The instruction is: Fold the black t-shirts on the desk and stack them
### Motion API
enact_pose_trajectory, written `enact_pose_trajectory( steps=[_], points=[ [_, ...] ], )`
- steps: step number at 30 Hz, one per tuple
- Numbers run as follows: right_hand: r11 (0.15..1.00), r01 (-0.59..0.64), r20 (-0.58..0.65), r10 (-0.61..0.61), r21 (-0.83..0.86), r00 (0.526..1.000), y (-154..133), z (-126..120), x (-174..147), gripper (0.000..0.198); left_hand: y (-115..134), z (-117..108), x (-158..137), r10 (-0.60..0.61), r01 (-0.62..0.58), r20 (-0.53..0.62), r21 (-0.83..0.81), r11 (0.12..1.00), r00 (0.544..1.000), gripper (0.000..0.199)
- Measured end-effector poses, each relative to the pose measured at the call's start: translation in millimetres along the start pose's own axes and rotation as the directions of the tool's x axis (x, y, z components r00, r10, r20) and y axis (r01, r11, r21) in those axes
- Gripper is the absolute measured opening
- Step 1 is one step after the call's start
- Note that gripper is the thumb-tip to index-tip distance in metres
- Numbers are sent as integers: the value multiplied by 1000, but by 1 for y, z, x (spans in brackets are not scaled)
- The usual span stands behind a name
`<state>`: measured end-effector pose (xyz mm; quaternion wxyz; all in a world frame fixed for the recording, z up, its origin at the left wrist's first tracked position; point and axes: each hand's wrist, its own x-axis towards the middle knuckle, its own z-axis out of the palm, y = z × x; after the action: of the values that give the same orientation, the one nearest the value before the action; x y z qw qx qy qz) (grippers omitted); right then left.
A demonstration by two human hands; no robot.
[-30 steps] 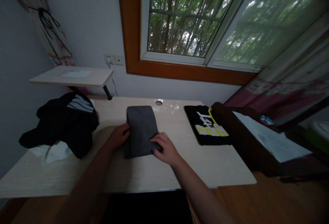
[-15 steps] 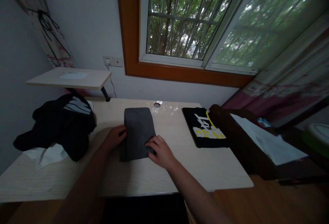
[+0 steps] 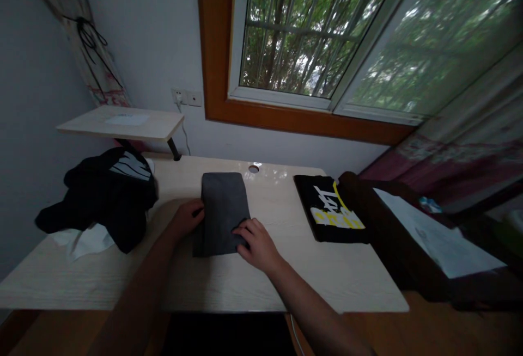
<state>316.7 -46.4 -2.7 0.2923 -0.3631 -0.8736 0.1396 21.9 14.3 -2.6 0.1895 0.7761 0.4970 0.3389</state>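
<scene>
A dark grey folded garment lies flat on the pale wooden desk, its layers showing along the left and lower edges. My left hand is closed at its left edge, thumb and fingers pinching the cloth there. On the lower right edge, my right hand has its fingers bent over the fabric and closed on it. Exactly how much cloth each hand holds is hidden by the fingers.
At the left lies a heap of black clothing with a white cloth under it. A folded black shirt with white and yellow print sits at the right. Behind stands a small raised shelf; a round hole is near the back edge.
The head view has turned slightly, so the scene sits a little differently in the picture. Both hands stay at the grey garment's edges, with hardly any movement.
</scene>
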Motion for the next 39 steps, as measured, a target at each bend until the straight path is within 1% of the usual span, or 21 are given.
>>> enact_pose_trajectory(
  steps=[4,11,17,21,25,32,39],
  points=[
    [1000,7,-9,-7,3,1000,1,0,1,42,-1,0,-1,3,-2,31,-4,1000,1000,29],
    [1000,17,-27,-17,16,999,-1,-5,3,39,2,0,-5,12,-12,58,13,1000,998,25],
    [1000,-1,-39,1,1,999,-1,-3,2,40,2,2,-7,16,-18,53,37,999,998,25],
    [1000,7,-46,-7,-11,999,0,-2,2,41,-2,3,-7,6,-9,55,54,999,998,24],
    [999,16,-48,-17,-32,999,-1,-2,2,40,-4,4,-7,20,-23,52,55,998,998,23],
    [998,20,-54,-23,-59,998,-2,-2,1,40,-9,6,-7,22,-23,12,63,998,1000,23],
    [999,34,-50,-36,-42,998,-5,-4,0,41,-8,5,-7,19,-20,20,50,999,1000,24]
  ],
)
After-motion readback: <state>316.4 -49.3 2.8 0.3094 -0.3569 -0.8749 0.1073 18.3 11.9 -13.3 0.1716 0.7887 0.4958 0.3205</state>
